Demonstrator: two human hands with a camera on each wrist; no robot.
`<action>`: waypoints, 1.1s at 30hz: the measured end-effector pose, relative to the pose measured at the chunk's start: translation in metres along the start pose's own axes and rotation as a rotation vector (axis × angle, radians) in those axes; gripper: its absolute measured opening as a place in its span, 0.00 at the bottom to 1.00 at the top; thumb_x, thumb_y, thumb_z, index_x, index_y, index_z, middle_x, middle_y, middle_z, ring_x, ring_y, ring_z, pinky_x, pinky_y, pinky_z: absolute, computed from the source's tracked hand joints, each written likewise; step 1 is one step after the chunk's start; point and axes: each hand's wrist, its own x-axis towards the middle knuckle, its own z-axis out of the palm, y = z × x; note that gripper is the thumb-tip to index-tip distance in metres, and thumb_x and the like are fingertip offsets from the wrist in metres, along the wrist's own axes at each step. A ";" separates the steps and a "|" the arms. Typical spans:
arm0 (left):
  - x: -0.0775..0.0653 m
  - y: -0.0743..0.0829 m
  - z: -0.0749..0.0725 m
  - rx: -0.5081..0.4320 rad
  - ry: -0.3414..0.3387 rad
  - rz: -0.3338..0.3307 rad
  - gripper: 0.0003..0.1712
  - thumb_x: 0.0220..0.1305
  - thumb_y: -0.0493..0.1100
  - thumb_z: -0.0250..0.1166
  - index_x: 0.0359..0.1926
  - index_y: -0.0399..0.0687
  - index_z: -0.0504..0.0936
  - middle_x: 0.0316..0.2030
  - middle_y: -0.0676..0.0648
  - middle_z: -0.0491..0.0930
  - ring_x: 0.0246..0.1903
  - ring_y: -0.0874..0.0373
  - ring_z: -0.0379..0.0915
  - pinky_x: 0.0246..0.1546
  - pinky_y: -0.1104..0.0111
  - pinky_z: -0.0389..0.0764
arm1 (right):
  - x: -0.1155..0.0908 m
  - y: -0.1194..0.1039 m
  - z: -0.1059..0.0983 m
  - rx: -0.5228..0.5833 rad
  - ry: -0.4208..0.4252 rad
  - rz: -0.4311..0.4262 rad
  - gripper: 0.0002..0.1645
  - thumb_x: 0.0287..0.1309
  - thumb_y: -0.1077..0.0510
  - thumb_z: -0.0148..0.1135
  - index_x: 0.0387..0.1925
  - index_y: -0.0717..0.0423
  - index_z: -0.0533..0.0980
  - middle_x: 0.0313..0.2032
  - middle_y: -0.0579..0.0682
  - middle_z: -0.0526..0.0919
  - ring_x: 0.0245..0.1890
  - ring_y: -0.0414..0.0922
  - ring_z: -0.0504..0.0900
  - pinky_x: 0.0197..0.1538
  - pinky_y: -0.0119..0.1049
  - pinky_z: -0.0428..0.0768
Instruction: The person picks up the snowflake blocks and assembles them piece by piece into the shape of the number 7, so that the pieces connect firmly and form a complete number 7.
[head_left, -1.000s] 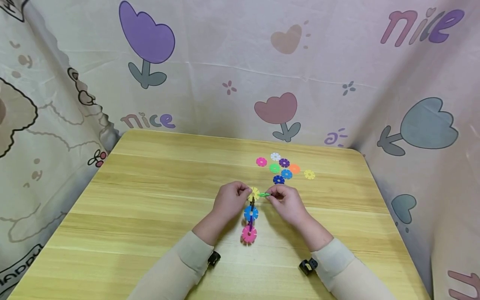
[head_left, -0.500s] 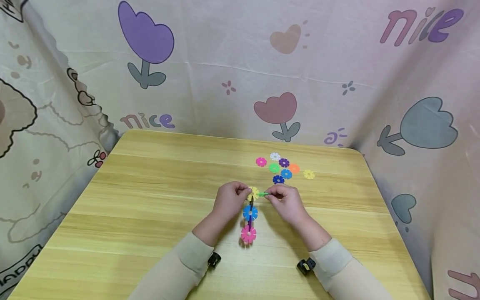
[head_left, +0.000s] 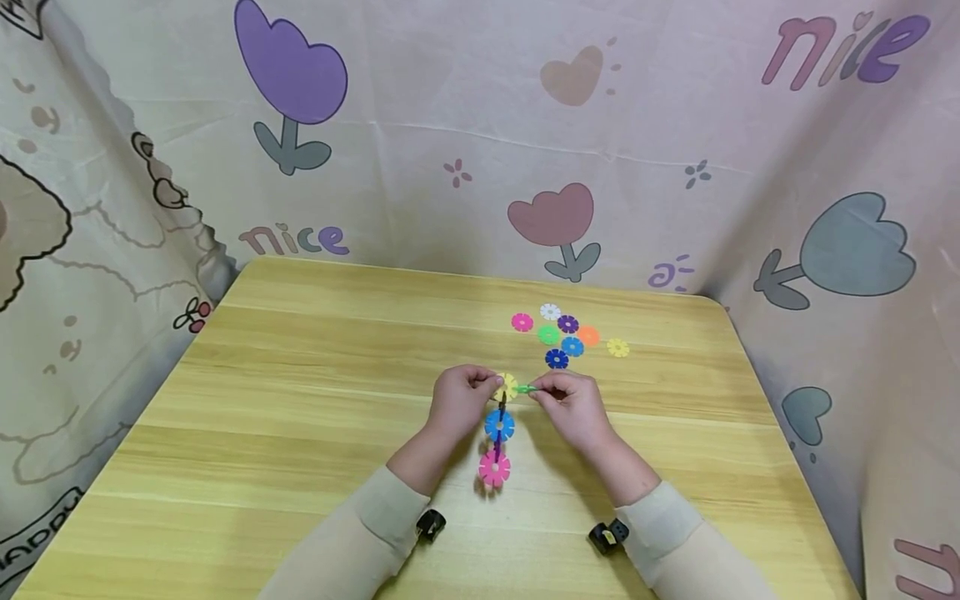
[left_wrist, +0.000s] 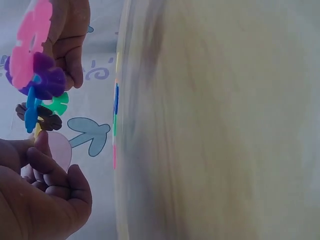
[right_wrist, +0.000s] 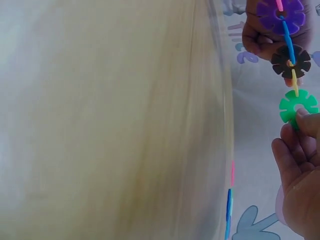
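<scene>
My left hand point(head_left: 463, 402) pinches a yellow notched plastic disc point(head_left: 511, 386) between thumb and fingertips. Hanging from it toward me is a chain of interlocked discs: dark brown point(right_wrist: 301, 56), blue point(head_left: 492, 427), purple point(left_wrist: 52, 80) and pink point(head_left: 494, 479) at the near end. My right hand point(head_left: 576, 406) pinches a green disc point(right_wrist: 288, 107) by its edge. Seen in the head view, the green disc stands edge-on at the right rim of the yellow one. In the right wrist view its notched rim meets the yellow disc's end.
Beyond the hands, several loose discs lie on the wooden table point(head_left: 337, 350), among them pink point(head_left: 522, 322), white point(head_left: 551, 312), orange point(head_left: 589, 336), yellow point(head_left: 618, 347) and dark blue point(head_left: 557, 358). A printed curtain point(head_left: 420, 100) surrounds the table's back and sides.
The near end of the disc chain has swung slightly left. My right hand and wrist have shifted a little left with the green disc; both grips stay the same.
</scene>
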 end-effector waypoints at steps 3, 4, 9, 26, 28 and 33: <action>-0.001 0.001 0.000 -0.026 -0.006 -0.008 0.09 0.71 0.40 0.72 0.41 0.36 0.89 0.31 0.46 0.86 0.32 0.53 0.84 0.35 0.65 0.85 | -0.001 0.000 0.001 0.009 0.006 -0.004 0.08 0.58 0.75 0.73 0.33 0.62 0.88 0.34 0.54 0.90 0.33 0.45 0.86 0.38 0.31 0.86; -0.002 0.001 0.000 -0.032 -0.009 -0.009 0.09 0.71 0.40 0.72 0.41 0.36 0.89 0.31 0.46 0.87 0.32 0.53 0.84 0.35 0.65 0.86 | -0.001 0.000 0.001 0.012 0.006 -0.003 0.08 0.58 0.75 0.73 0.33 0.62 0.88 0.34 0.54 0.90 0.33 0.46 0.86 0.39 0.31 0.86; -0.004 0.001 0.002 -0.032 -0.021 -0.010 0.09 0.71 0.40 0.72 0.39 0.35 0.89 0.30 0.46 0.86 0.30 0.56 0.82 0.34 0.65 0.85 | -0.003 0.000 0.000 0.027 -0.011 -0.006 0.07 0.59 0.74 0.73 0.33 0.62 0.88 0.34 0.57 0.89 0.33 0.47 0.86 0.38 0.31 0.86; -0.005 -0.002 -0.001 -0.007 -0.050 0.120 0.10 0.72 0.40 0.70 0.47 0.38 0.88 0.34 0.48 0.85 0.31 0.57 0.78 0.31 0.68 0.80 | -0.004 -0.004 -0.004 -0.056 -0.031 0.011 0.05 0.59 0.72 0.74 0.34 0.61 0.87 0.33 0.56 0.89 0.32 0.45 0.85 0.37 0.32 0.86; -0.005 0.000 -0.002 0.061 -0.032 0.189 0.10 0.72 0.41 0.71 0.48 0.40 0.89 0.39 0.49 0.85 0.32 0.57 0.77 0.33 0.67 0.80 | -0.004 -0.004 -0.005 -0.070 -0.028 0.025 0.06 0.59 0.72 0.74 0.34 0.61 0.88 0.33 0.54 0.89 0.32 0.45 0.85 0.37 0.32 0.86; -0.008 0.007 -0.002 0.243 -0.055 0.373 0.07 0.67 0.42 0.75 0.43 0.46 0.92 0.44 0.52 0.87 0.39 0.55 0.79 0.40 0.63 0.83 | -0.004 -0.006 -0.004 -0.075 -0.033 0.031 0.06 0.59 0.71 0.74 0.34 0.60 0.88 0.33 0.53 0.89 0.32 0.45 0.85 0.38 0.32 0.86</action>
